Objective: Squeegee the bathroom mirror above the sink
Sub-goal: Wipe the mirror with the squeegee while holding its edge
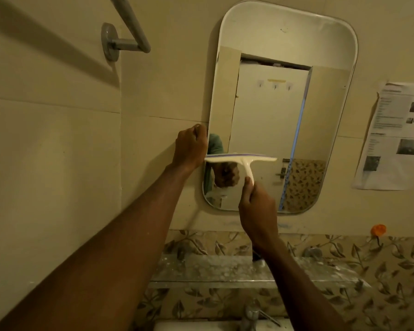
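Glossy glass mirror (270, 111); squeegee (242, 161) seemingly smooth plastic.

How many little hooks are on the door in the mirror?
3. In the mirror, the reflected white door shows three small hooks in a row near its top: left, middle, right. None seem hidden.

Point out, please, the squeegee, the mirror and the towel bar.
squeegee (245, 161): head view, where the handle meets the blade.
mirror (270, 115): head view, bare glass above the blade.
towel bar (127, 44): head view, short arm beside its wall mount.
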The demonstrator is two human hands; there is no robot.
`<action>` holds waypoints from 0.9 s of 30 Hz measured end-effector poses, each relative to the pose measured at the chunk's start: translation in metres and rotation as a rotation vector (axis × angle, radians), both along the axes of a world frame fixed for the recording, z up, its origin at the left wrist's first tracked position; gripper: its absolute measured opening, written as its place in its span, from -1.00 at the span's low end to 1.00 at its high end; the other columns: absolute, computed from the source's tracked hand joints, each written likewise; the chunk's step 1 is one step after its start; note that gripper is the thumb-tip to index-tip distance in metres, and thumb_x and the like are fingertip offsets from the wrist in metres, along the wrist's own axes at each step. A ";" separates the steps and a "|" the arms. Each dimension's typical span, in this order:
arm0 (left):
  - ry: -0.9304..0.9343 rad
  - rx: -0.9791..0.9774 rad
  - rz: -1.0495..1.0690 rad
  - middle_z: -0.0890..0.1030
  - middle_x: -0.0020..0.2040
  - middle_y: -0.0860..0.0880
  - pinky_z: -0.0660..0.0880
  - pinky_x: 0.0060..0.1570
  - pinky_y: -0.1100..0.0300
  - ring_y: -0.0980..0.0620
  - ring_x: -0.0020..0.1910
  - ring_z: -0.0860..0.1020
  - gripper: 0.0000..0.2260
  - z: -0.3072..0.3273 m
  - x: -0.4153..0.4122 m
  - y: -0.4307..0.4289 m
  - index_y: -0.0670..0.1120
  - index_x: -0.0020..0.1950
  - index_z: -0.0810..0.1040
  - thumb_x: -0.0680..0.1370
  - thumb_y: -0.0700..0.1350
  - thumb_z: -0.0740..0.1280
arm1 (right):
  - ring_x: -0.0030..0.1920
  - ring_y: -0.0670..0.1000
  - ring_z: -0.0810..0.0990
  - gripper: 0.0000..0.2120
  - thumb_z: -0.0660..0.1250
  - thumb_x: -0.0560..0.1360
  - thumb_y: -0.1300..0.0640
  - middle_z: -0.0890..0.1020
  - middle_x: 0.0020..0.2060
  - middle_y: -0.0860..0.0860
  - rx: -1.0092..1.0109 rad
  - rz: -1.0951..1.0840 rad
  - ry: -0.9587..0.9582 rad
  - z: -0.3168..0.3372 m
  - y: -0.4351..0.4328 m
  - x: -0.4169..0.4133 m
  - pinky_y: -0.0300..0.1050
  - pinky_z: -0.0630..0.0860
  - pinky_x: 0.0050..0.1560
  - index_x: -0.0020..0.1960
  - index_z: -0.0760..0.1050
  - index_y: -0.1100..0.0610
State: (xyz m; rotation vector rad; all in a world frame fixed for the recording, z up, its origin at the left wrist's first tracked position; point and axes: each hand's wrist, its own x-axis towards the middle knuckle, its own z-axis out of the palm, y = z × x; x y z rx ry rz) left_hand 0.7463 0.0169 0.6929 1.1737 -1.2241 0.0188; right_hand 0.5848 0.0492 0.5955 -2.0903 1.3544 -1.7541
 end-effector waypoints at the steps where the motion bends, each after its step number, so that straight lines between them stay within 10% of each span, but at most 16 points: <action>1: -0.016 -0.012 0.004 0.53 -0.31 -0.21 0.54 -0.20 0.00 -0.16 -0.28 0.56 -0.63 -0.001 0.001 -0.002 -0.05 -0.39 0.37 0.58 0.00 0.02 | -0.50 -0.15 0.40 -0.68 0.03 0.65 -0.01 0.44 -0.46 -0.09 0.003 -0.005 0.002 0.001 -0.002 0.000 -0.37 0.21 -0.55 -0.19 0.41 0.07; 8: -0.114 -0.034 0.052 0.40 -0.40 0.00 0.27 -0.41 0.43 0.17 -0.41 0.37 -0.69 -0.003 0.001 -0.010 -0.15 -0.26 0.44 0.64 -0.14 0.08 | -0.55 -0.15 0.43 -0.72 0.08 0.63 0.02 0.47 -0.46 -0.10 0.248 -0.006 0.014 -0.107 0.012 0.003 -0.37 0.36 -0.55 -0.12 0.46 0.12; 19: -0.110 -0.047 0.075 0.43 -0.36 -0.06 0.27 -0.38 0.30 0.14 -0.40 0.36 -0.70 -0.004 0.002 -0.014 -0.16 -0.27 0.42 0.63 -0.15 0.08 | -0.49 -0.17 0.38 -0.69 0.05 0.65 0.02 0.43 -0.45 -0.08 0.033 -0.045 -0.050 -0.014 -0.001 0.002 -0.36 0.21 -0.57 -0.19 0.40 0.09; 27: -0.116 -0.038 0.068 0.36 -0.41 0.03 0.21 -0.43 0.42 0.17 -0.42 0.34 -0.71 -0.004 0.002 -0.014 -0.15 -0.27 0.40 0.63 -0.17 0.09 | -0.55 -0.14 0.39 -0.73 0.08 0.63 0.00 0.45 -0.47 -0.10 0.184 -0.031 0.033 -0.101 0.010 0.006 -0.30 0.33 -0.58 -0.13 0.42 0.10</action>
